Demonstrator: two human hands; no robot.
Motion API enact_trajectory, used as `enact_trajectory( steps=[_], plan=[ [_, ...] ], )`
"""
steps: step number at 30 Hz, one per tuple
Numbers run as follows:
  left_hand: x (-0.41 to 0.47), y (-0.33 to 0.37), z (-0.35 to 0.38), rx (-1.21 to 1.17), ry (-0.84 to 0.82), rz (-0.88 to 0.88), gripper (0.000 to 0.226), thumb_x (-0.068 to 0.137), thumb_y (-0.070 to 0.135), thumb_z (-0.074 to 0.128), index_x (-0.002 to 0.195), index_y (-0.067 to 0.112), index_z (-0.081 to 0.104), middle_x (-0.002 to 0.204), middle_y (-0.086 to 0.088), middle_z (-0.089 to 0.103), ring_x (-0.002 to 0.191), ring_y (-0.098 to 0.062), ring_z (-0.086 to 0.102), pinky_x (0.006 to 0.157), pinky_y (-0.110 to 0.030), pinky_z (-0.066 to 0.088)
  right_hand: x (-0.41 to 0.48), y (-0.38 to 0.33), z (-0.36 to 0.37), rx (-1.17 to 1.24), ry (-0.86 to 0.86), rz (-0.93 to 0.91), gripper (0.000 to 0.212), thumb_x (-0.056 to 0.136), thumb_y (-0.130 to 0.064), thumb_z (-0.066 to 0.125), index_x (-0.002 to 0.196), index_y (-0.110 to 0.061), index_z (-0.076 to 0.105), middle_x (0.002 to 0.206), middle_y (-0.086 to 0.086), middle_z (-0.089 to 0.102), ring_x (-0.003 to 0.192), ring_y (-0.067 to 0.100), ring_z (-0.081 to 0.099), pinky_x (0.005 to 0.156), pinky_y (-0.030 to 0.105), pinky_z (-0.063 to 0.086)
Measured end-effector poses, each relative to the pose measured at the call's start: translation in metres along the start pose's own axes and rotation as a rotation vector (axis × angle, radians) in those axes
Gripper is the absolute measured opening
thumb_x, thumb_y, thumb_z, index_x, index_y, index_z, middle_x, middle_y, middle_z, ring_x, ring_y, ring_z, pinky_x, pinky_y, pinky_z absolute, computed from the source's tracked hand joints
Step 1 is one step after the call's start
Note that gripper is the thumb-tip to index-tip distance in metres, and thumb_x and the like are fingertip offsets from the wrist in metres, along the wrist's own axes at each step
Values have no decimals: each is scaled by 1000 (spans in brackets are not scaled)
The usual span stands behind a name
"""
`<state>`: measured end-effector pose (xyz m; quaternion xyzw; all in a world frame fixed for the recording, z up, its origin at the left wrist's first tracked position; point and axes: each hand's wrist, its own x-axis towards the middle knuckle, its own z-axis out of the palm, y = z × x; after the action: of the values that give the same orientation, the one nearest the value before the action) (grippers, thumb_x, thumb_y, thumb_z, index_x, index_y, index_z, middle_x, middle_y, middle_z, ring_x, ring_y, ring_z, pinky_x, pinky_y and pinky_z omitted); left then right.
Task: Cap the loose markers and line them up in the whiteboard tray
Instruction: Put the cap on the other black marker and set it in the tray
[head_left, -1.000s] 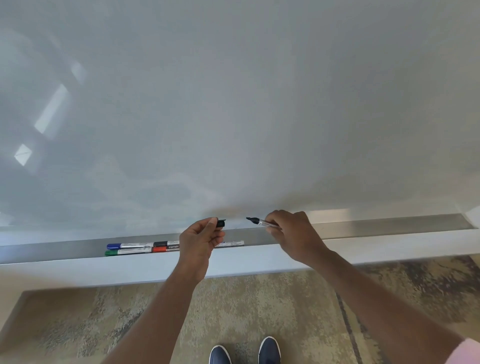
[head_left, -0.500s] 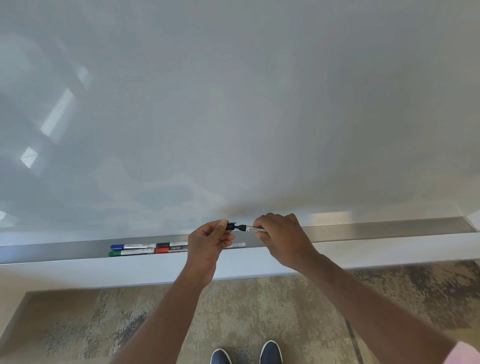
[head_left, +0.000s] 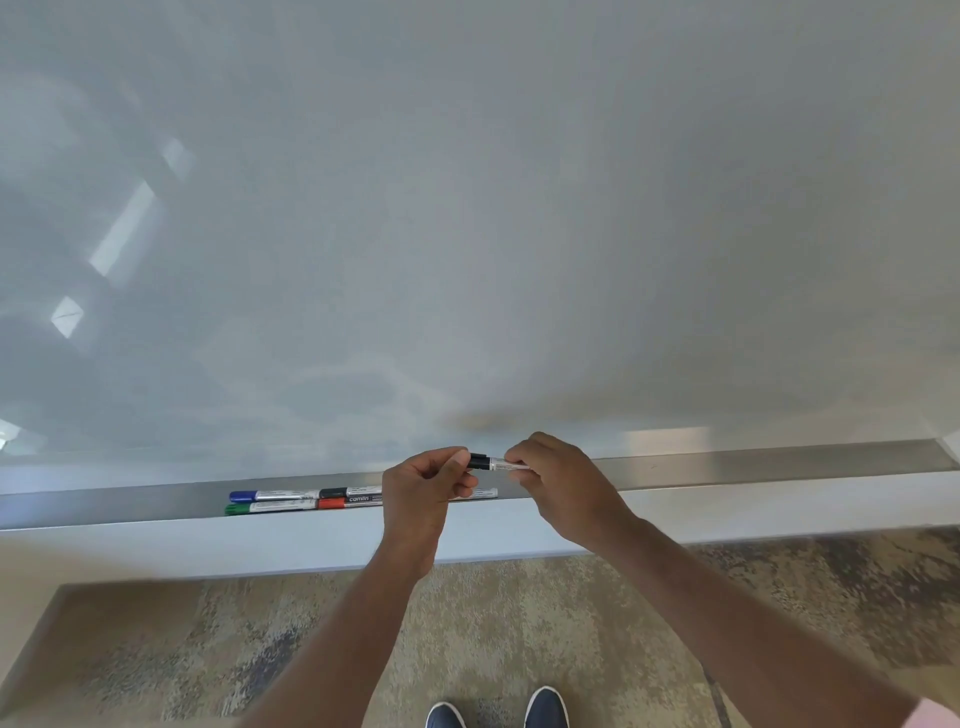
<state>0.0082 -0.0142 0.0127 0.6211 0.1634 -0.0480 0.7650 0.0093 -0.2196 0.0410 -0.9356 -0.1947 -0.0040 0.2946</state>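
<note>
Just above the metal whiteboard tray (head_left: 753, 467), my left hand (head_left: 423, 488) pinches a black cap (head_left: 478, 461) that sits on the end of a black marker (head_left: 506, 464). My right hand (head_left: 558, 480) grips that marker's white barrel. Lying in the tray to the left are a blue-capped marker (head_left: 272, 495), a green-capped marker (head_left: 270, 507), a black-capped marker (head_left: 350, 491) and a red-capped marker (head_left: 348, 502). The right ends of the black-capped and red-capped ones are hidden behind my left hand; a white barrel end (head_left: 480, 493) shows beyond it.
The large blank whiteboard (head_left: 467, 208) fills the upper view. A white ledge (head_left: 208, 545) runs under the tray. Patterned carpet (head_left: 493, 639) lies below, with my two dark shoes (head_left: 496, 712) at the bottom edge.
My hands came together: the cap in my left hand and the marker tip in my right were apart, then met, and now the cap covers the tip.
</note>
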Motion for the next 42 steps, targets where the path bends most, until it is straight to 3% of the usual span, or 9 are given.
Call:
enact_trajectory(
  steps=[9,14,17,19,22,24,30,35,42],
  plan=[
    [8,9,-18,184,-79,57,9,93,7,78,93,13,84,73,-13,80,65,-20,74,63,-24,61,14,-4,4,52,-37,38,9,98,-15,65,102,-19,71,86,-5,61,74,8,55,63,30,45],
    [37,18,-46,672,-120,181,14,92,16,81,89,29,82,79,5,79,66,-5,66,67,-26,56,31,-8,16,36,-114,20,25,101,-9,55,117,-17,71,96,-5,58,79,8,51,66,11,33],
    [42,17,-53,954,-148,299,13,97,21,76,106,28,82,92,21,75,68,2,64,69,-24,51,33,-6,24,-5,-108,40,29,100,-5,53,121,-13,71,104,3,68,88,18,61,74,22,45],
    [42,14,-56,1136,-128,408,16,99,26,72,112,28,82,101,14,80,81,-6,70,74,-32,59,35,-4,33,-62,-96,65,23,99,-5,52,107,-13,73,90,6,70,79,23,62,70,35,50],
    [41,6,-56,1267,-91,494,18,100,28,70,113,28,81,110,8,82,97,-19,75,79,-38,63,36,-4,50,-191,-101,104,22,90,1,53,84,-17,63,69,3,58,63,26,54,58,33,36],
    [41,-2,-55,1325,-96,490,18,100,25,67,108,24,82,107,6,82,95,-20,76,77,-39,64,36,-4,61,-226,-127,130,26,83,7,53,79,-19,57,69,2,55,64,28,54,59,32,33],
    [48,-20,-53,1554,-125,506,21,93,5,62,83,16,77,79,1,73,72,-22,62,55,-29,46,42,0,84,-235,-205,148,40,82,8,49,111,-13,68,98,9,65,88,32,62,76,39,53],
    [54,-29,-57,1681,-170,514,30,76,-13,61,81,12,78,75,-4,74,72,-26,62,56,-33,45,50,-2,93,-253,-234,146,40,80,7,47,110,-10,68,102,9,65,94,32,63,78,41,55],
    [59,-37,-63,1745,-209,536,31,78,-12,57,80,14,74,78,-2,74,79,-26,61,65,-33,37,50,0,103,-249,-227,138,38,83,7,49,111,-9,70,107,11,68,103,31,63,86,43,54]
  ],
)
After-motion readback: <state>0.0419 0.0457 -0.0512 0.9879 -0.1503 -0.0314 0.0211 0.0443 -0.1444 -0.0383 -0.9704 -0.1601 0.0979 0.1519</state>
